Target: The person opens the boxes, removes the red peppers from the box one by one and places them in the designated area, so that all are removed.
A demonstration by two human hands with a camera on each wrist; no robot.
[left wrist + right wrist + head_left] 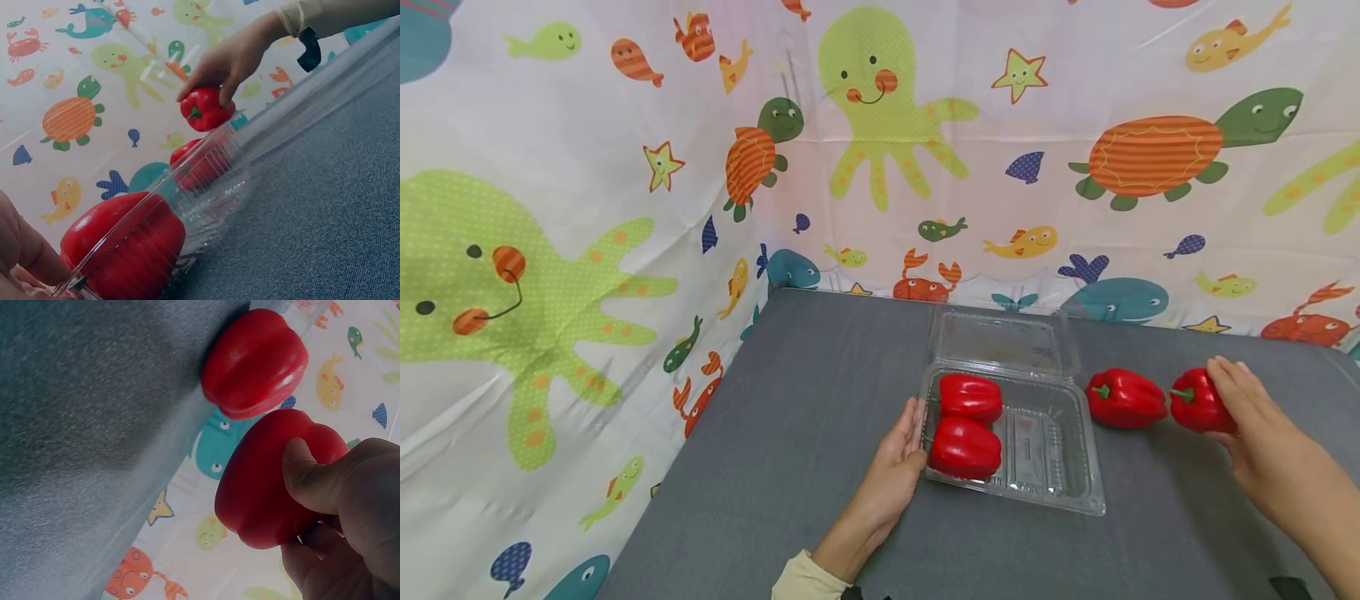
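Observation:
A clear plastic clamshell container (pixel 1067 498) lies with its lid (pixel 1000 337) folded back. Two red bell peppers, one at the back (pixel 972 397) and one in front (pixel 965 448), sit side by side in its left half. My left hand (pixel 887 467) holds the container's left wall; in the left wrist view the fingers (pixel 37 253) are at its rim. My right hand (pixel 1262 425) grips another red bell pepper (pixel 269 481) between thumb and fingers, raised off the table. Just left of it, a red bell pepper (pixel 1126 398) rests beside the container's right wall.
The grey table (pixel 790 400) extends around the container. A white curtain (pixel 1022 50) printed with sea animals hangs along the back and left sides of the table. Near the lower right edge lies a small dark thing (pixel 1290 587), its kind unclear.

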